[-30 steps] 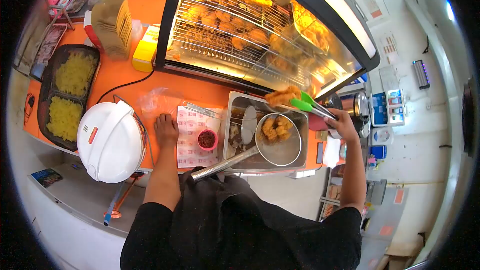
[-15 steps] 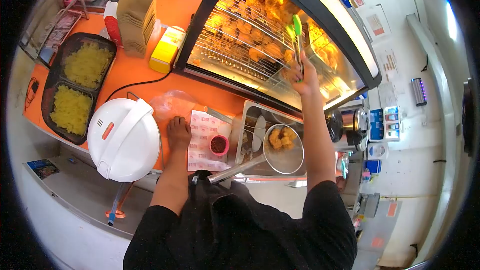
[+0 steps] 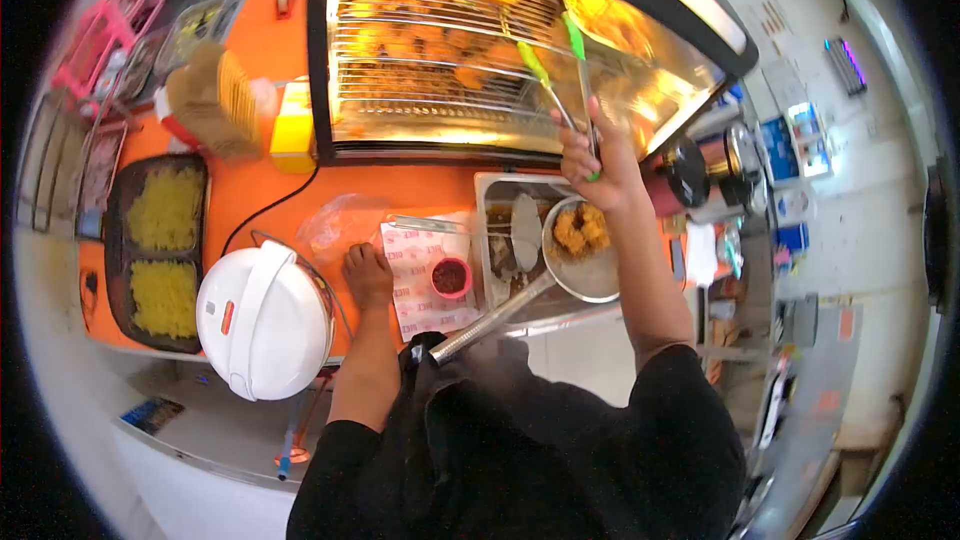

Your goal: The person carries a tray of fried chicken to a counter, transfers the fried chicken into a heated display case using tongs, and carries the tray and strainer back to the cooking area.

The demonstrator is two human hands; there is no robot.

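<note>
"At the far right, what is held?"

"One pair of green-tipped tongs (image 3: 583, 70), gripped near the handle end by the right hand (image 3: 608, 168); tips spread, nothing pinched between. Directed toward the display case (image 3: 430, 151); whether they are inside it cannot be told."

"Left hand (image 3: 368, 276)?"

"Rested on the orange counter (image 3: 400, 190), fingers loosely bent, nothing seen gripped; placed just left of the printed paper (image 3: 408, 270)."

"Fried pieces (image 3: 580, 231)?"

"Several, held in the mesh strainer (image 3: 595, 275) over the steel tray (image 3: 520, 178), near side. Judged light, rough and crisp-coated, easily cracked; best pinched softly across the thick middle."

"Handling of the tools?"

"Tongs: judged light and springy, best squeezed partway along both arms. Strainer: judged stiff, best grasped by the long handle (image 3: 495, 318)."
</note>
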